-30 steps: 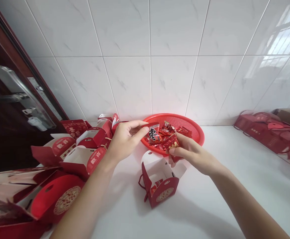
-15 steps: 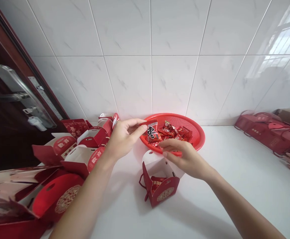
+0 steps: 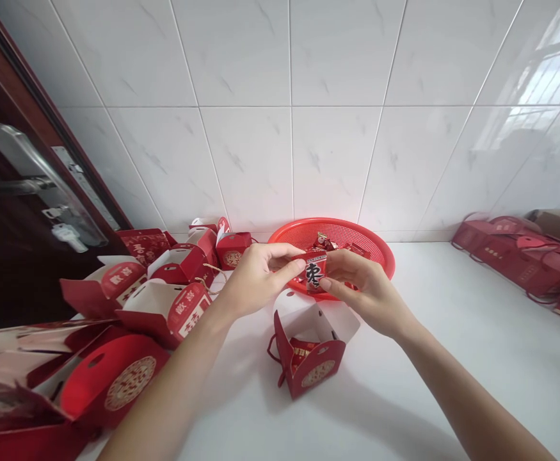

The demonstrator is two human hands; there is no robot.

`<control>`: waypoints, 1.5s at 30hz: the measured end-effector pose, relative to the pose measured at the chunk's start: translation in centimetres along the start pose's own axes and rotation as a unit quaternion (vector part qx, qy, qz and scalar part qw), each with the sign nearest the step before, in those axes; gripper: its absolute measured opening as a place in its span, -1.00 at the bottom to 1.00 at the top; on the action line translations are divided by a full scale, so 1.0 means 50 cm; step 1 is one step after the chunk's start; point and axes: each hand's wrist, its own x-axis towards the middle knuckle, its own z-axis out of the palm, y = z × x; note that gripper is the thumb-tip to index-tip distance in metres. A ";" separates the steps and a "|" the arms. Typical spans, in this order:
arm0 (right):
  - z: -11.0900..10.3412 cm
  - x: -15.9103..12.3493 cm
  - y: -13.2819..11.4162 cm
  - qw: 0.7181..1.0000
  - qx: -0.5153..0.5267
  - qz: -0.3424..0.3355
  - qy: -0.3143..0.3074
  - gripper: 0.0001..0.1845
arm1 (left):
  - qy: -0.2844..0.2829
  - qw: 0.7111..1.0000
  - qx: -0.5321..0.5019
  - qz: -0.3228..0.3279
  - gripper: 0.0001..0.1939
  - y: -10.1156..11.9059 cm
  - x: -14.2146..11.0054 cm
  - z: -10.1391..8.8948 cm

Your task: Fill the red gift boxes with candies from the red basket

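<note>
- Red plastic, a perforated basket (image 3: 373, 240) sits on the white table (image 3: 443, 301) near the tiled wall (image 3: 337, 160), carrying a heap of wrapped sweets (image 3: 326, 242) partly hidden by fingers.
- Over the basket's near rim, a red packet (image 3: 315, 274) with a bold black character faces the camera, raised between two bare hands.
- The left hand (image 3: 255, 282) pinches the packet by its left side, its grip narrow, thumb in front.
- The right hand (image 3: 368, 288) meets it from the opposite side, thumb over the lower right edge, the rest of its grip behind, so both hold the same packet.
- Just below, a small red box (image 3: 315, 376) stands upright on the table, flaps spread, white within, a round pale emblem on its front and a red cord (image 3: 273, 351) at its left; red wrapped pieces (image 3: 301, 351) lie inside.
- More red boxes with raised flaps (image 3: 157, 304) crowd the left side beside a dark door (image 3: 6, 256), where keys (image 3: 68, 237) hang below the metal handle (image 3: 40, 186).
</note>
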 end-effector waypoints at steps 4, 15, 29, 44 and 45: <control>-0.015 -0.003 0.001 0.998 -0.066 0.016 -0.018 -0.76 | 0.041 0.999 0.019 -0.015 -0.73 -0.005 0.000 -0.015; -0.024 -0.017 0.000 0.958 -0.202 0.012 -0.205 -0.70 | 0.008 0.997 0.072 -0.006 -0.75 -0.012 0.002 -0.025; -0.043 -0.015 -0.023 0.868 -0.432 0.172 -0.175 -0.83 | -0.293 0.906 0.292 -0.095 -0.73 0.018 -0.020 -0.064; -0.002 -0.043 -0.043 0.921 -0.260 0.014 -0.290 -0.85 | -0.403 0.856 0.306 -0.107 -0.78 0.019 -0.025 -0.042; 0.002 -0.043 -0.043 0.919 -0.253 0.007 -0.303 -0.85 | -0.404 0.853 0.313 -0.100 -0.78 0.016 -0.025 -0.038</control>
